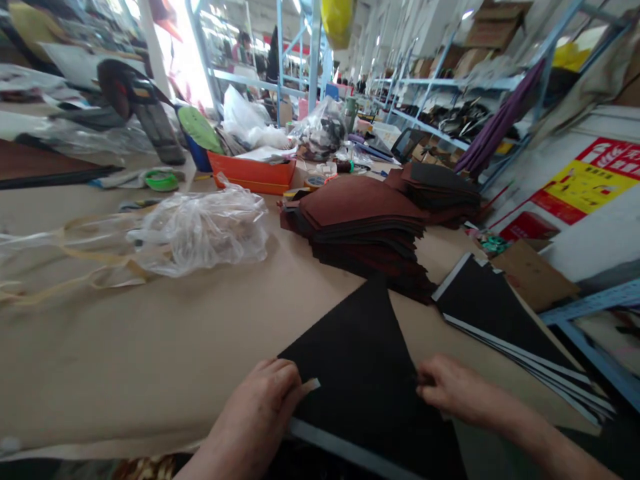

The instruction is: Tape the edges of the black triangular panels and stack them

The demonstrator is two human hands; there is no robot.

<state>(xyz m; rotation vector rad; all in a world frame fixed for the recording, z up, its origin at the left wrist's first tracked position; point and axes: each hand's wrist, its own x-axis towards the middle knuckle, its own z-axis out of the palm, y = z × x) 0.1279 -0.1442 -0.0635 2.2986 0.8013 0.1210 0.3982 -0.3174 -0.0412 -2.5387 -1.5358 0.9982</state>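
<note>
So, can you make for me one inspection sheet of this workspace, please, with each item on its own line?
Surface: long worktable with a tan covering.
Job's things: black triangular sheet between the hands; stack of dark brown sheets; stack of black sheets with pale edges.
Clutter: crumpled clear plastic bag; orange tray; cardboard piece.
Grippers: left hand and right hand hold opposite edges of the black triangular sheet.
Cables: nothing seen.
Surroundings: blue metal shelving holding boxes and goods; red and yellow sign on a white wall; people in the distance.
</note>
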